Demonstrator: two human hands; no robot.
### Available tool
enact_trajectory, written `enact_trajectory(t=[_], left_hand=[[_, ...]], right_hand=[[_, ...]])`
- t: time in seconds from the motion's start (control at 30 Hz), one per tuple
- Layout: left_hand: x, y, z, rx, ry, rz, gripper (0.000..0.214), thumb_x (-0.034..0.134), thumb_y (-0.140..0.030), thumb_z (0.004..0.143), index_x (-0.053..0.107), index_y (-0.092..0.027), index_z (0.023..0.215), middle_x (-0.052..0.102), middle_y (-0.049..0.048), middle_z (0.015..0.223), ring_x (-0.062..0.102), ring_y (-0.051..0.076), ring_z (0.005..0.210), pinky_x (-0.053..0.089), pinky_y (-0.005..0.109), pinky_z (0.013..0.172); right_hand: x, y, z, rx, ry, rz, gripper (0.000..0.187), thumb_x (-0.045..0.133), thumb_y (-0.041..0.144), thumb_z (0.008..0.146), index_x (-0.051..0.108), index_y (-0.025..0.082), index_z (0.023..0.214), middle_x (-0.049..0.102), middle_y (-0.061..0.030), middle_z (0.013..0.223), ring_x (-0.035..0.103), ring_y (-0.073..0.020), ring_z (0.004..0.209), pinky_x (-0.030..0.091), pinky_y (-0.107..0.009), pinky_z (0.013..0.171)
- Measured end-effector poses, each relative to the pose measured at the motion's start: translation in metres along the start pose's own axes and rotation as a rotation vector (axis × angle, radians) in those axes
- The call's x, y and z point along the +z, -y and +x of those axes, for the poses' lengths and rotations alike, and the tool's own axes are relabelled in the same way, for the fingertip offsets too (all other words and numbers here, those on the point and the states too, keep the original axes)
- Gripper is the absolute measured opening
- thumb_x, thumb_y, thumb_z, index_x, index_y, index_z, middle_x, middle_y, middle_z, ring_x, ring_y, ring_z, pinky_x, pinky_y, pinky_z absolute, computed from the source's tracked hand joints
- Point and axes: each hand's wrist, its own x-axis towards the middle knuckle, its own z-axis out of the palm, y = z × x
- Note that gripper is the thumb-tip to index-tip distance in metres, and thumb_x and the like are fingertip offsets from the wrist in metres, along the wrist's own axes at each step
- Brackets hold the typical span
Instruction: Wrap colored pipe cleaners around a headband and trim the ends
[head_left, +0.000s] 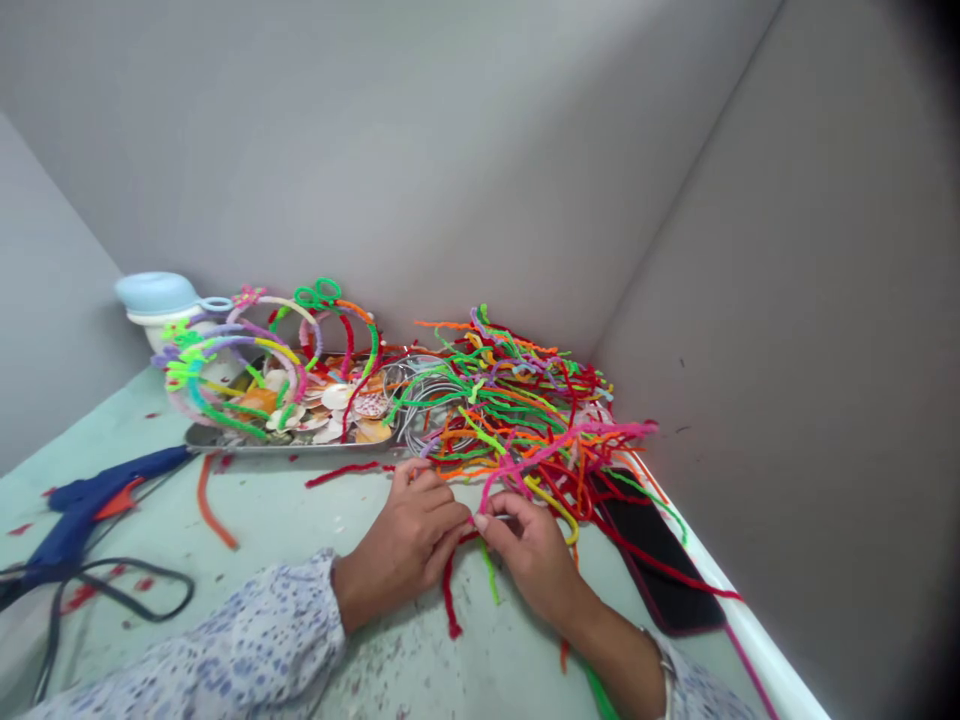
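My left hand [401,535] and my right hand [529,550] meet at the fingertips on the pale green tabletop [300,520]. The right fingers pinch a thin silver wire end and strands of pink and red pipe cleaner. A red pipe cleaner [450,595] hangs down between the hands. Whether the left fingers grip it is hidden. Just beyond the hands lies a tangled heap of multicoloured pipe cleaners [517,405], its strands reaching over my right hand. A loose red pipe cleaner [345,473] lies near my left hand.
A blue glue gun [82,510] with a black cable [112,590] lies at left. Behind it, a metal tray [247,445] holds seashells, with decorated pipe-cleaner hoops [255,350] above. A wire coil [431,400], black phone [652,550] and grey walls [750,300] surround the table.
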Motion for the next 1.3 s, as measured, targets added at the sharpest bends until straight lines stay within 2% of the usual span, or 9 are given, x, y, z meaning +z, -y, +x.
enact_trajectory(t=[0.1,0.23,0.5,0.77,1.03,1.17,1.3], left_hand=[[0.0000,-0.0002,0.0001,0.031,-0.018,0.013,0.021,0.045,-0.014,0.090,0.062,-0.018,0.079,0.057,0.0012,0.069,0.048,0.018,0.078,0.028,0.044,0.094],[0.0002,-0.0001,-0.0006,0.055,-0.034,0.021,0.021,0.045,-0.013,0.090,0.061,-0.018,0.078,0.056,0.0004,0.067,0.048,0.017,0.075,0.028,0.045,0.095],[-0.0017,-0.0016,-0.0007,0.016,-0.059,0.021,0.020,0.046,-0.018,0.091,0.063,-0.018,0.082,0.057,0.0010,0.070,0.048,0.017,0.077,0.029,0.045,0.096],[0.0019,-0.0005,-0.0022,0.068,-0.098,0.055,0.018,0.047,-0.014,0.089,0.062,-0.018,0.080,0.057,0.0009,0.068,0.049,0.017,0.077,0.030,0.044,0.093],[0.0013,-0.0006,-0.0010,0.113,-0.110,0.066,0.018,0.046,-0.012,0.088,0.063,-0.019,0.084,0.059,0.0008,0.069,0.050,0.018,0.078,0.029,0.046,0.094],[-0.0011,-0.0018,-0.0003,0.045,-0.141,0.047,0.017,0.047,-0.014,0.090,0.063,-0.018,0.085,0.058,0.0011,0.071,0.049,0.017,0.078,0.030,0.045,0.094],[-0.0024,-0.0025,-0.0004,-0.002,-0.214,-0.011,0.015,0.047,-0.015,0.090,0.062,-0.018,0.088,0.059,0.0014,0.073,0.048,0.017,0.076,0.033,0.043,0.090]], right_hand=[[-0.0010,-0.0015,0.0015,0.074,0.038,0.067,0.018,0.058,0.033,0.082,0.055,0.018,0.072,0.044,0.0056,0.057,0.039,-0.0103,0.052,0.030,-0.023,0.049],[-0.0005,-0.0019,0.0018,0.127,0.040,0.118,0.020,0.059,0.033,0.080,0.053,0.018,0.069,0.046,0.0052,0.055,0.038,-0.0103,0.051,0.030,-0.023,0.050],[0.0004,0.0020,0.0005,0.081,0.031,0.164,0.026,0.056,0.042,0.083,0.054,0.018,0.074,0.051,0.0026,0.059,0.045,-0.0123,0.056,0.035,-0.025,0.055],[0.0002,0.0014,0.0024,0.061,0.024,0.070,0.024,0.054,0.037,0.085,0.053,0.018,0.070,0.046,0.0047,0.057,0.042,-0.0115,0.054,0.034,-0.024,0.054],[-0.0007,0.0017,0.0009,0.078,0.047,0.082,0.025,0.054,0.035,0.086,0.053,0.018,0.068,0.046,0.0048,0.056,0.041,-0.0108,0.053,0.033,-0.024,0.054],[0.0003,0.0013,-0.0007,0.009,-0.045,0.171,0.019,0.059,0.037,0.085,0.058,0.019,0.083,0.052,0.0034,0.066,0.044,-0.0107,0.057,0.037,-0.024,0.055],[0.0003,-0.0018,-0.0026,-0.092,-0.141,0.245,0.025,0.065,0.033,0.082,0.055,0.024,0.102,0.058,0.0008,0.088,0.055,-0.0136,0.077,0.045,-0.025,0.069]])
